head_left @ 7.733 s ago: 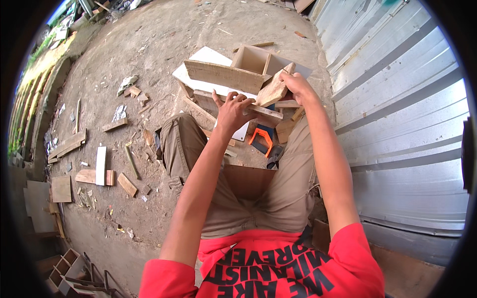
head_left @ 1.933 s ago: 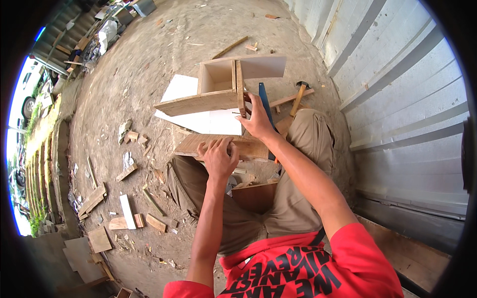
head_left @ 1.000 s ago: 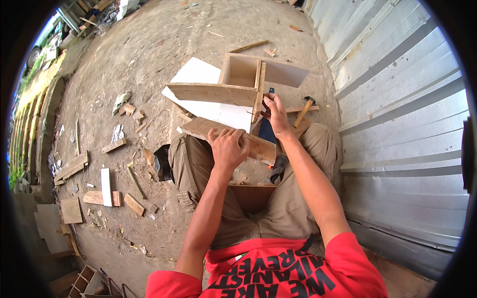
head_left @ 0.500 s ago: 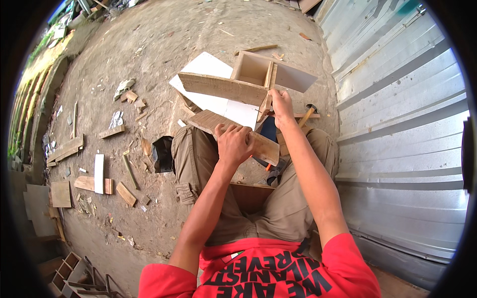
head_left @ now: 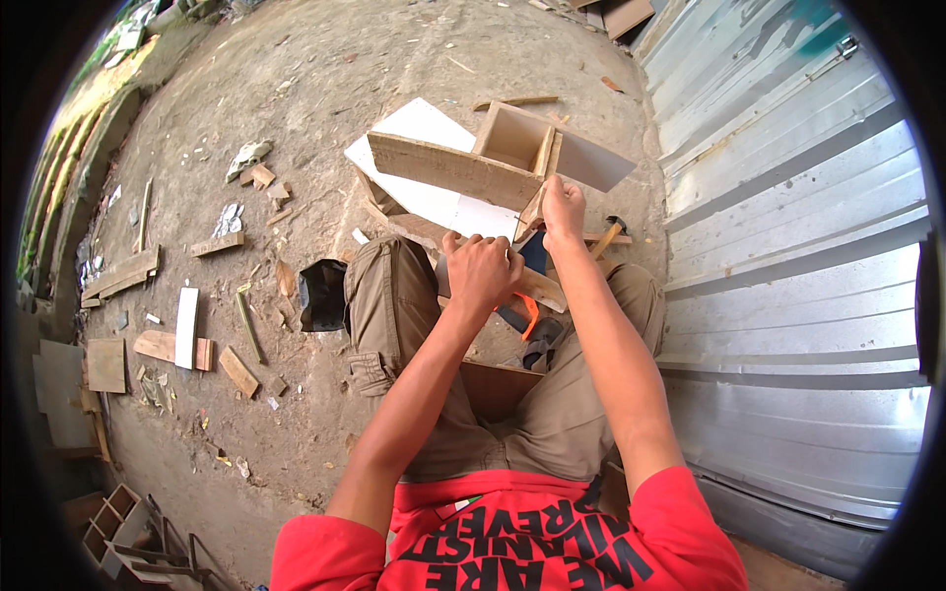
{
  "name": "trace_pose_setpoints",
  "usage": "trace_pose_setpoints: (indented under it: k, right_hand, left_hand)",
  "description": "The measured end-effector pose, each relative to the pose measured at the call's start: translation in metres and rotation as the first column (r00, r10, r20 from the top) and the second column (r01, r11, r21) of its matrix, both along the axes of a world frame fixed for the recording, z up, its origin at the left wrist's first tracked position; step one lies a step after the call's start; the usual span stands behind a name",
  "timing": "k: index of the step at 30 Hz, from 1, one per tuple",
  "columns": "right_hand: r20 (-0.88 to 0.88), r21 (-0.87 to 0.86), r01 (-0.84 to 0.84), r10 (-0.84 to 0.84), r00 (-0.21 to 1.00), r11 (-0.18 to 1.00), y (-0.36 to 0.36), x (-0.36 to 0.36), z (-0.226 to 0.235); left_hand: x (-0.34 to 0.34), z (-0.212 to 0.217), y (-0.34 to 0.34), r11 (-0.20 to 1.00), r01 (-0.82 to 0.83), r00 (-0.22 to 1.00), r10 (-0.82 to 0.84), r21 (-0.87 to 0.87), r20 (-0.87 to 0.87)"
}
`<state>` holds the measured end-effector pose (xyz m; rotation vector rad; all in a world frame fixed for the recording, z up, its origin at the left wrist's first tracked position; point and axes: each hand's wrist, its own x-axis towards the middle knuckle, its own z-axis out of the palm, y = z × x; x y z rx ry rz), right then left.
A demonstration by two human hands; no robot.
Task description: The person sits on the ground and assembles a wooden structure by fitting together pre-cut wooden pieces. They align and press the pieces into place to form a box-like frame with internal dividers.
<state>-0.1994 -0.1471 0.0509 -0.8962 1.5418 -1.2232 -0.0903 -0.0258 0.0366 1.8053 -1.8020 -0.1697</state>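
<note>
A short wooden board (head_left: 537, 288) lies across the knees of a person seated on bare dirt, its long axis running from the left knee toward the right, slanting slightly down to the right. The left hand (head_left: 483, 271) presses down on it, fingers curled over its far edge in a closed grip. The right hand (head_left: 564, 205) is raised just beyond the board, closed in a fist beside the near wall of an open wooden box (head_left: 512, 158); whether it pinches a nail or some small piece cannot be told. The left hand is the nearer one to the board; the right is nearer the box, which lies straight ahead of the fingers. The box rests on a white panel (head_left: 424, 138) with its open side up and shows two compartments parted by an upright divider: the left one appears empty, while a pale sheet lines the right. A hammer (head_left: 606, 236) lies just right of the fist, and an orange-handled tool (head_left: 527, 317) sits on the ground between the knees. Wood offcuts (head_left: 172, 345) are scattered well to the left, a dark bag (head_left: 322, 294) lies beside the left thigh, and a corrugated metal wall (head_left: 788, 246) runs along the right.
</note>
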Motion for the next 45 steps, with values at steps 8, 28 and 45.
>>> trace_pose_setpoints:
  k: [8,28,45]
  right_hand:
    - [-0.146,-0.086,0.026,-0.038,0.988,0.996,-0.004,-0.001,-0.014]
    - [-0.437,-0.31,0.035,-0.175,0.882,0.95,0.003,0.007,-0.006]
    - [0.118,-0.125,0.195,-0.181,0.976,0.973,-0.003,-0.057,-0.045]
  left_hand:
    - [-0.003,0.004,-0.007,0.999,-0.036,0.999,0.034,0.033,0.038]
    - [0.001,-0.003,0.009,1.0,-0.006,1.0,0.006,-0.029,-0.024]
    - [-0.003,0.0,0.003,0.997,-0.012,0.997,0.006,-0.082,-0.072]
